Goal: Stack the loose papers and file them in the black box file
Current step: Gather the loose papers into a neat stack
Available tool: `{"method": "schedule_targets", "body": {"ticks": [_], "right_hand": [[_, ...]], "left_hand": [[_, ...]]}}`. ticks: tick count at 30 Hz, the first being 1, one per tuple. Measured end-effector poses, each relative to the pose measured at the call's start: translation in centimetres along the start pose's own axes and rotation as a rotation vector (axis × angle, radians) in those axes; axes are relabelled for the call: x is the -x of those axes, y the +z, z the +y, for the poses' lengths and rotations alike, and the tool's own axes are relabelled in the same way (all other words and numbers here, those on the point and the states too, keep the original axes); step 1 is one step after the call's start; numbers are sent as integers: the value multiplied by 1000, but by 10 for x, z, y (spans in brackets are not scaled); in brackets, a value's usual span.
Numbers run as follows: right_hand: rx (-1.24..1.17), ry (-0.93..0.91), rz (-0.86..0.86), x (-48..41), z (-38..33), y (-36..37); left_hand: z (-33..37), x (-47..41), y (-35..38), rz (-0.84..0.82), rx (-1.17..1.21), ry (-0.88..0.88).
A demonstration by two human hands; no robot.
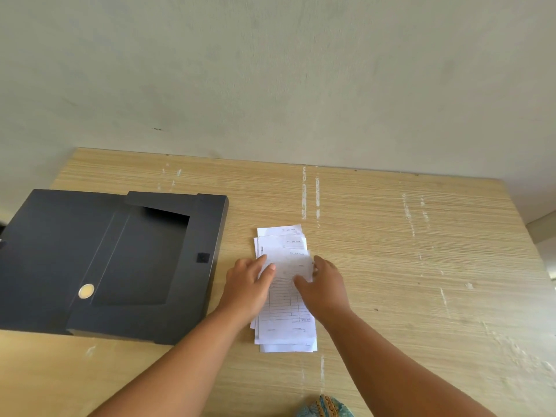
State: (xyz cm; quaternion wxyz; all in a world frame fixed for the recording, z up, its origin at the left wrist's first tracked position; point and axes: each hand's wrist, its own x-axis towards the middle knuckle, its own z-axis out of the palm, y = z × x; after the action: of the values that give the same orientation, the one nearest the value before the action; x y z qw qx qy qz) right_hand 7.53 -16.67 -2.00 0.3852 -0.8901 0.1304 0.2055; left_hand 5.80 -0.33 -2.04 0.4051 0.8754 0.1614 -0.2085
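Roughly halfway I'd say: left hand [251,285] and right hand [325,285], fingers loosely spread, pinch the fanned white printed papers [284,329] right of the open, seemingly empty black cardboard box file [90,254].

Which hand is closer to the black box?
Left. The left hand is on the papers just beside the black box; the right hand is on the papers' far side.

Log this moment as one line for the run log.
stage: squaring stack | papers: uneven pile on table | left hand, right hand: on pile's sides | black box file: open, left of the pile, no papers in it
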Motion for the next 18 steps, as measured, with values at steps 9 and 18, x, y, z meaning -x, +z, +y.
{"method": "schedule_targets", "body": {"ticks": [9, 18], "right_hand": [[15, -12, -59, -22, -22, 1], [-29, 116, 22, -4, -12, 4]], "left_hand": [[-9, -21, -8, -71, -483, 136], [-14, -22, -2, -17, -643, 193]]}}
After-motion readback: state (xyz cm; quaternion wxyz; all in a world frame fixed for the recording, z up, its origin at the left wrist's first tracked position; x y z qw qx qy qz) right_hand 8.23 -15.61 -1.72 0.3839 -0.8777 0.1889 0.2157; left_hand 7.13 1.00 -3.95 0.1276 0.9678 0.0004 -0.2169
